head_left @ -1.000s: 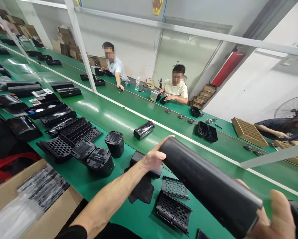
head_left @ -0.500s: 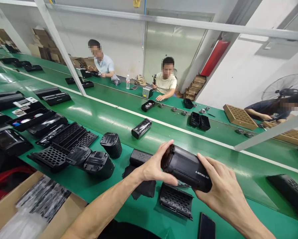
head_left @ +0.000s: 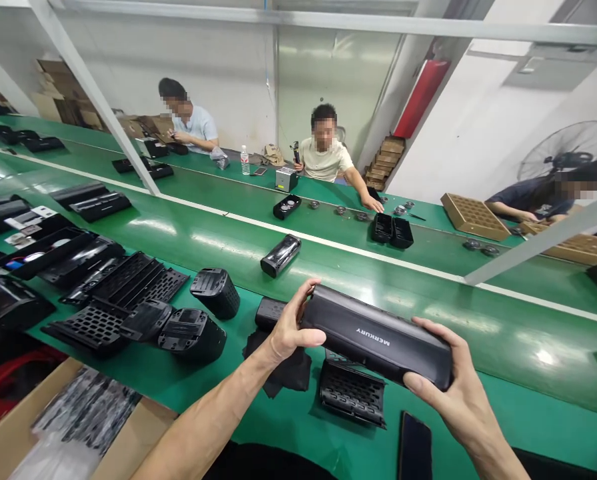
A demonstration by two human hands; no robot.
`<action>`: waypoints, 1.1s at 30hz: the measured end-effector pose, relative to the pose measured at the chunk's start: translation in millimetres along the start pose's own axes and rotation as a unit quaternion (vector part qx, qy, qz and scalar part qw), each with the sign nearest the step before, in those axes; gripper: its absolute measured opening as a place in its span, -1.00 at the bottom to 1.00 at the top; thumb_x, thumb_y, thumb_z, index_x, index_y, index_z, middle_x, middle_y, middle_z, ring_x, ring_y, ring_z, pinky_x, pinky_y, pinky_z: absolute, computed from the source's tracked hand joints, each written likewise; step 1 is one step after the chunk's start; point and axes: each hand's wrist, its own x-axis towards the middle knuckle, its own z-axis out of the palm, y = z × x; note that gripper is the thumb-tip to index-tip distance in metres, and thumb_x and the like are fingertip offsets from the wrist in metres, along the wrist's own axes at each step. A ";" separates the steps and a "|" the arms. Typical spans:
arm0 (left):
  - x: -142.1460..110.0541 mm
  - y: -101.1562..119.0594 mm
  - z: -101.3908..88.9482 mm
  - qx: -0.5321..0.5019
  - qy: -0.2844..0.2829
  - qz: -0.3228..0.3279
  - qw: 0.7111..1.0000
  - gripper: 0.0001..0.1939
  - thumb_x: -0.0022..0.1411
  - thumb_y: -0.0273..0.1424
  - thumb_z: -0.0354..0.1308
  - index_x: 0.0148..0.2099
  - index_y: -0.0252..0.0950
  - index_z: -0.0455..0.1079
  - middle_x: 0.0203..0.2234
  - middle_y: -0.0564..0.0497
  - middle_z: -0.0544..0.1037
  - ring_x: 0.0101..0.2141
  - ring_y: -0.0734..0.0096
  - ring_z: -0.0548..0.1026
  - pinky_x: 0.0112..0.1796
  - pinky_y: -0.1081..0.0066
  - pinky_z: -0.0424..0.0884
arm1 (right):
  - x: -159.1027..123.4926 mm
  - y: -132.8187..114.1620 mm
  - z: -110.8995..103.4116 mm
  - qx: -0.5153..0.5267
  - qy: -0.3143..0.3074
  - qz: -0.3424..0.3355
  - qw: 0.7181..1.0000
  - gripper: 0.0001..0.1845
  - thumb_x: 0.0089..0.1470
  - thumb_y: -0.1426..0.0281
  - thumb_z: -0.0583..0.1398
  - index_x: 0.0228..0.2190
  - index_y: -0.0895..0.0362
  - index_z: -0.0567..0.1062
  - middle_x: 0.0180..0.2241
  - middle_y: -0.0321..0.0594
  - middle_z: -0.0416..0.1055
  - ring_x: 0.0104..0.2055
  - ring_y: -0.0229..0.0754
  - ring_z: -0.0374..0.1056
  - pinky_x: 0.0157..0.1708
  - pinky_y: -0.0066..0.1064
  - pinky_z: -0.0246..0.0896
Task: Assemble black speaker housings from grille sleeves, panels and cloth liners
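Note:
A long black speaker housing [head_left: 373, 333] with white MERKURY lettering is held up between both hands above the green bench. My left hand [head_left: 296, 327] grips its left end, thumb across the front. Around the right end wraps my right hand [head_left: 448, 373], thumb low on the front and fingers over the top. Below the housing lie a perforated black grille shell [head_left: 352, 393] and a black cloth [head_left: 281, 363]. Behind my left wrist rests another black casing [head_left: 268, 312], partly hidden.
A phone [head_left: 415, 445] lies at the bench's front. Black housings [head_left: 193, 337] and grille panels [head_left: 91, 327] crowd the left, above an open carton [head_left: 153, 427]. One glossy housing [head_left: 281, 255] sits on the green belt. Co-workers [head_left: 328, 150] sit opposite, behind slanted white posts [head_left: 98, 100].
The long housing has been turned, so its lettered front now faces me. A perforated black piece at far right has gone from view. The co-worker opposite has reached toward open black shells.

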 end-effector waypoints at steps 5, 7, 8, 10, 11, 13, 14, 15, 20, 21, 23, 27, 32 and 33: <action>1.0 -11.2 1.6 0.005 0.033 -0.040 0.999 -0.06 0.00 -0.20 0.48 0.41 -0.17 0.28 0.23 -0.08 0.49 0.24 -0.15 0.38 0.28 0.07 0.27 | -5.1 6.5 4.0 0.033 0.006 0.079 0.996 -0.09 -0.09 -0.08 0.43 0.23 -0.09 0.37 0.21 -0.08 0.41 0.14 0.24 0.38 0.09 -0.01 0.33; -3.2 -18.6 0.7 0.012 0.067 -0.109 0.992 -0.12 0.09 -0.17 0.44 0.41 -0.18 0.28 0.30 -0.10 0.44 0.32 -0.14 0.32 0.34 0.05 0.17 | -10.7 8.3 5.6 0.073 -0.030 0.139 0.987 -0.03 -0.04 -0.16 0.37 0.31 -0.09 0.30 0.23 -0.05 0.38 0.15 0.23 0.39 0.08 0.00 0.36; -6.4 -22.6 0.2 0.014 0.082 -0.147 0.986 -0.16 0.13 -0.16 0.43 0.41 -0.16 0.28 0.34 -0.10 0.41 0.36 -0.12 0.27 0.37 0.03 0.11 | -14.4 9.2 7.0 0.094 -0.046 0.163 0.981 0.01 -0.02 -0.18 0.35 0.35 -0.11 0.26 0.26 -0.04 0.35 0.19 0.24 0.38 0.10 0.00 0.35; -13.9 -29.3 -1.0 0.027 0.114 -0.207 0.971 -0.21 0.17 -0.14 0.42 0.39 -0.12 0.31 0.38 -0.09 0.36 0.42 -0.09 0.17 0.40 0.00 -0.01 | -22.6 11.6 11.6 0.134 -0.064 0.199 0.969 0.04 -0.02 -0.18 0.35 0.39 -0.15 0.20 0.31 -0.05 0.31 0.24 0.22 0.35 0.14 0.00 0.33; -17.7 -31.4 -1.5 0.034 0.129 -0.225 0.965 -0.22 0.17 -0.12 0.42 0.38 -0.11 0.32 0.39 -0.09 0.35 0.44 -0.08 0.13 0.42 0.00 -0.05 | -26.6 13.3 14.7 0.157 -0.062 0.213 0.962 0.04 -0.02 -0.15 0.37 0.39 -0.17 0.20 0.31 -0.06 0.32 0.23 0.21 0.37 0.14 -0.01 0.33; -24.2 -32.5 -2.8 0.032 0.137 -0.244 0.960 -0.25 0.19 -0.08 0.40 0.36 -0.13 0.33 0.38 -0.09 0.35 0.45 -0.06 0.11 0.42 0.02 -0.08 | -33.6 17.6 21.5 0.211 -0.044 0.245 0.945 0.00 -0.02 -0.10 0.40 0.36 -0.18 0.23 0.25 -0.07 0.40 0.15 0.17 0.46 0.10 -0.04 0.37; -26.4 -31.6 -3.7 0.026 0.122 -0.248 0.961 -0.25 0.21 -0.06 0.39 0.37 -0.15 0.33 0.37 -0.10 0.37 0.43 -0.05 0.14 0.41 0.03 -0.05 | -36.6 20.0 24.9 0.240 -0.034 0.264 0.933 -0.02 -0.01 -0.08 0.41 0.35 -0.18 0.25 0.20 -0.08 0.45 0.10 0.15 0.49 0.08 -0.05 0.40; -28.0 -30.2 -4.6 0.019 0.098 -0.251 0.963 -0.24 0.22 -0.06 0.38 0.38 -0.16 0.31 0.34 -0.11 0.39 0.41 -0.05 0.18 0.40 0.04 0.00 | -39.2 22.4 28.2 0.266 -0.026 0.285 0.920 -0.04 0.00 -0.06 0.42 0.35 -0.18 0.26 0.16 -0.09 0.50 0.07 0.15 0.52 0.05 -0.04 0.42; -32.5 -30.6 -4.2 0.061 0.054 -0.253 0.964 -0.27 0.16 -0.15 0.40 0.34 -0.15 0.37 0.12 -0.04 0.55 0.20 -0.01 0.40 0.27 0.11 0.22 | -52.2 33.5 41.2 0.336 -0.002 0.360 0.870 -0.13 -0.02 0.00 0.43 0.28 -0.13 0.35 0.00 -0.12 0.61 -0.05 0.20 0.58 -0.12 0.00 0.52; -34.4 -33.2 -2.7 0.065 0.064 -0.251 0.964 -0.30 0.16 -0.15 0.38 0.32 -0.17 0.39 0.07 -0.03 0.57 0.16 -0.01 0.44 0.24 0.12 0.26 | -55.2 35.6 42.9 0.344 0.007 0.365 0.865 -0.12 -0.04 0.01 0.44 0.27 -0.12 0.35 -0.02 -0.12 0.62 -0.08 0.21 0.59 -0.15 0.00 0.53; -40.0 -38.9 0.1 0.073 0.080 -0.246 0.963 -0.32 0.17 -0.13 0.36 0.30 -0.20 0.40 0.02 -0.03 0.59 0.12 -0.02 0.47 0.20 0.13 0.30 | -61.3 39.2 44.2 0.348 0.020 0.373 0.860 -0.10 -0.07 0.01 0.45 0.26 -0.13 0.35 -0.05 -0.15 0.64 -0.12 0.22 0.61 -0.17 0.00 0.54; -55.5 -41.0 -1.8 0.088 0.035 -0.222 0.970 -0.19 0.20 -0.09 0.37 0.42 -0.18 0.27 0.26 -0.08 0.46 0.28 -0.07 0.35 0.30 0.12 0.22 | -71.2 43.0 36.9 0.325 -0.004 0.365 0.872 -0.15 0.01 0.00 0.41 0.28 -0.17 0.34 0.04 -0.15 0.61 0.00 0.22 0.58 -0.05 0.03 0.51; -67.5 -33.1 -8.0 0.059 -0.078 -0.218 0.971 0.09 0.10 -0.15 0.49 0.54 -0.11 0.02 0.40 -0.15 0.30 0.35 -0.13 0.29 0.33 0.03 0.22 | -80.5 48.7 30.3 0.340 0.005 0.370 0.864 -0.15 0.10 -0.01 0.34 0.35 -0.14 0.29 0.15 -0.13 0.54 0.14 0.20 0.51 0.09 0.04 0.44; -68.2 -32.7 -7.7 0.077 -0.073 -0.209 0.972 0.07 0.10 -0.14 0.49 0.53 -0.11 0.05 0.38 -0.16 0.32 0.34 -0.15 0.30 0.33 0.01 0.21 | -82.2 50.0 31.3 0.346 0.013 0.370 0.862 -0.17 0.08 0.00 0.35 0.32 -0.14 0.32 0.16 -0.14 0.53 0.14 0.21 0.51 0.09 0.05 0.45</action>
